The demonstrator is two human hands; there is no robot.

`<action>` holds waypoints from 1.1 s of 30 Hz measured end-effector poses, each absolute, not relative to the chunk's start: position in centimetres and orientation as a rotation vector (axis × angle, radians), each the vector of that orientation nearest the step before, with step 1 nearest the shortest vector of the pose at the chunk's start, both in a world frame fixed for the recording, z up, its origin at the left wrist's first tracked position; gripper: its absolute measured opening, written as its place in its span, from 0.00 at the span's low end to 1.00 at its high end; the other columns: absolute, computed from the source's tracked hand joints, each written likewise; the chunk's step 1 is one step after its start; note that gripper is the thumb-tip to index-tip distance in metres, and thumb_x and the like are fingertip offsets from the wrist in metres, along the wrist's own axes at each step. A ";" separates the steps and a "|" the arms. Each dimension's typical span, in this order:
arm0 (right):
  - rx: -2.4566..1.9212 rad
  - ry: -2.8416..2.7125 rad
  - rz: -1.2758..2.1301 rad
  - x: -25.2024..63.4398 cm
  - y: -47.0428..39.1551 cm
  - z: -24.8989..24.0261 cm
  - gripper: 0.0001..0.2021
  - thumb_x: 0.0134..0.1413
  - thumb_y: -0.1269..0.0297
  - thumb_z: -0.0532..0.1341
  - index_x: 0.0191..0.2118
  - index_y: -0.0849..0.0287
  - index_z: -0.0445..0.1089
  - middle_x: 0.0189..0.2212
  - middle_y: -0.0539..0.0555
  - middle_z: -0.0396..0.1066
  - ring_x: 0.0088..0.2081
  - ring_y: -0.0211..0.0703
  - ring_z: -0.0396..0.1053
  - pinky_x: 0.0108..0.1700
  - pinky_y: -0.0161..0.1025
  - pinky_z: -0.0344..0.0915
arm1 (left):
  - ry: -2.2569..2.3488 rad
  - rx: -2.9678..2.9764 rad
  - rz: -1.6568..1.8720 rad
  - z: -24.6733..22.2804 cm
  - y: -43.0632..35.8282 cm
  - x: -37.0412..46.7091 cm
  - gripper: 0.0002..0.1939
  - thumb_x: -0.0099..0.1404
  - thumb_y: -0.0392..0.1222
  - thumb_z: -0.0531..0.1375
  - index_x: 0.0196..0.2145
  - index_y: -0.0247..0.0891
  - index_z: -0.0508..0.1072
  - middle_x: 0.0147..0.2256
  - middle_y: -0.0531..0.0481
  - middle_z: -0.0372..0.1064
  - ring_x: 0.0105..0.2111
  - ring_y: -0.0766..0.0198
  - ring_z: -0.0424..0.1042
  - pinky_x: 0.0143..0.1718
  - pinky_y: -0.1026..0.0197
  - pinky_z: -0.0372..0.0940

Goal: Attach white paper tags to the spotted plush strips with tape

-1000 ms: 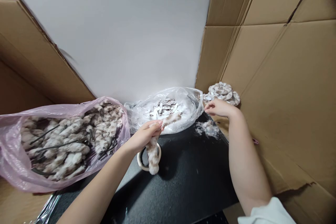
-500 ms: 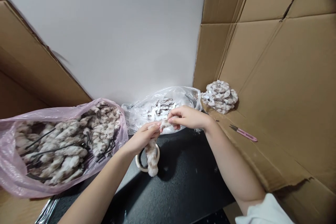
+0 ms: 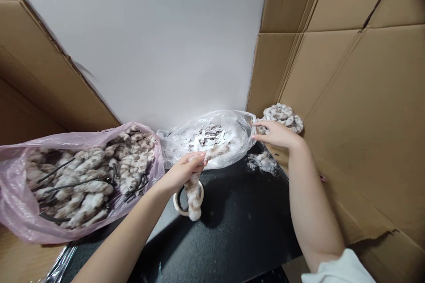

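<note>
My left hand [image 3: 188, 169] is closed round a fluffy white-and-brown plush strip [image 3: 193, 199]. One end hangs over a roll of tape [image 3: 177, 205]; the other points right, across the front of a clear plastic bag [image 3: 237, 152]. Inside that bag lie several small white and dark flat pieces [image 3: 207, 136]. My right hand [image 3: 274, 132] is at the bag's right edge, with thumb and fingers apart and nothing visible between them. Whether it touches the bag I cannot tell. Just behind it sits a coiled heap of the same plush [image 3: 282, 112], partly covered by the hand.
A pink plastic bag [image 3: 13, 212] on the left holds plush strips with black stems [image 3: 76, 181]. Loose fluff [image 3: 264, 162] lies on the black table [image 3: 239, 221]. Cardboard walls [image 3: 365, 110] stand right and left. Pink snips [image 3: 322, 177] are mostly hidden behind my right forearm.
My right hand has let go of the plush strip and moved right, to the edge of the clear bag. My left hand keeps its hold. The loose fluff now shows.
</note>
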State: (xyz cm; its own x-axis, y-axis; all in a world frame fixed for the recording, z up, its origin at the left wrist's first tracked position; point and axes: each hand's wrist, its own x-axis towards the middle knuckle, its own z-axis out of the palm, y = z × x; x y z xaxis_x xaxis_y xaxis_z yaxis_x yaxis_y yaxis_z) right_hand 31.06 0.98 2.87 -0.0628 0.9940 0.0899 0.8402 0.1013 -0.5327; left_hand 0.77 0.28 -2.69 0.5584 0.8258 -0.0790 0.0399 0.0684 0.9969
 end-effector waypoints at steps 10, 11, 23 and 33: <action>-1.251 -2.265 1.049 23.8 0.3 3.0 0.11 0.60 0.63 0.54 0.33 0.62 0.71 0.24 0.51 0.69 0.26 0.39 0.69 0.32 0.36 0.65 | 0.809 1.446 0.621 -2.6 0.0 1.1 0.18 0.64 0.55 0.55 0.26 0.37 0.63 0.18 0.62 0.40 0.19 0.72 0.38 0.19 0.67 0.37; -1.301 -2.243 0.947 24.8 0.4 3.1 0.11 0.59 0.62 0.55 0.34 0.62 0.71 0.25 0.51 0.69 0.28 0.40 0.69 0.33 0.38 0.65 | 0.809 1.453 0.618 -2.6 0.0 1.0 0.18 0.65 0.54 0.54 0.26 0.37 0.63 0.18 0.61 0.40 0.19 0.72 0.38 0.19 0.67 0.37; -1.300 -1.215 0.145 31.7 -1.7 5.1 0.15 0.50 0.63 0.63 0.45 0.59 0.72 0.55 0.63 0.66 0.56 0.54 0.64 0.59 0.60 0.55 | 0.911 1.377 0.779 -3.4 0.0 1.9 0.16 0.64 0.53 0.55 0.29 0.37 0.63 0.21 0.59 0.50 0.17 0.73 0.44 0.17 0.68 0.40; 0.155 -2.370 1.478 22.8 -9.7 7.3 0.18 0.55 0.43 0.59 0.41 0.50 0.74 0.33 0.52 0.78 0.42 0.42 0.76 0.52 0.37 0.66 | 0.950 1.308 0.811 -3.0 -0.1 2.1 0.14 0.61 0.52 0.57 0.31 0.37 0.67 0.21 0.59 0.52 0.15 0.75 0.45 0.15 0.70 0.39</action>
